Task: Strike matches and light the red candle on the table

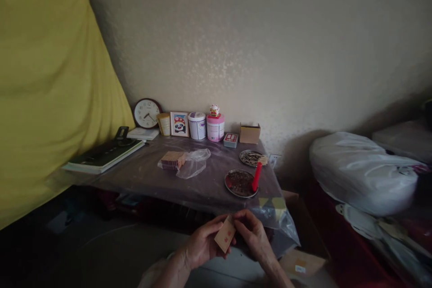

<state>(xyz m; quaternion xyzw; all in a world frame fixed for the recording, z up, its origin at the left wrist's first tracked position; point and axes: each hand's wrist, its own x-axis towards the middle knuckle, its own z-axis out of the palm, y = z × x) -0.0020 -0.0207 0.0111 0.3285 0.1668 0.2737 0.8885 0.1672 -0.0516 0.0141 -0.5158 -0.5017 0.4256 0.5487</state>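
Observation:
My left hand (205, 244) is closed around a small brown paper packet (224, 236) with red marks on its face, just in front of the table's near edge. The thumb and fingers of my right hand (252, 235) pinch the packet's upper end; what lies between those fingertips is hidden. Beyond my hands, a round plate (232, 191) of dark bits carries a leaning red stick (257, 177) that looks like a candle. Behind it, a second plate (243, 162) holds thin pale sticks. A block of similar brown packets (173, 160) lies beside a clear plastic bag (195, 163).
Along the wall stand a round clock (147, 113), a panda picture (179, 124), two tubs (197, 127), a playing-card box (231, 140) and a small carton (250, 134). A dark green book (104, 155) lies at left. White bags (362, 173) are piled at right.

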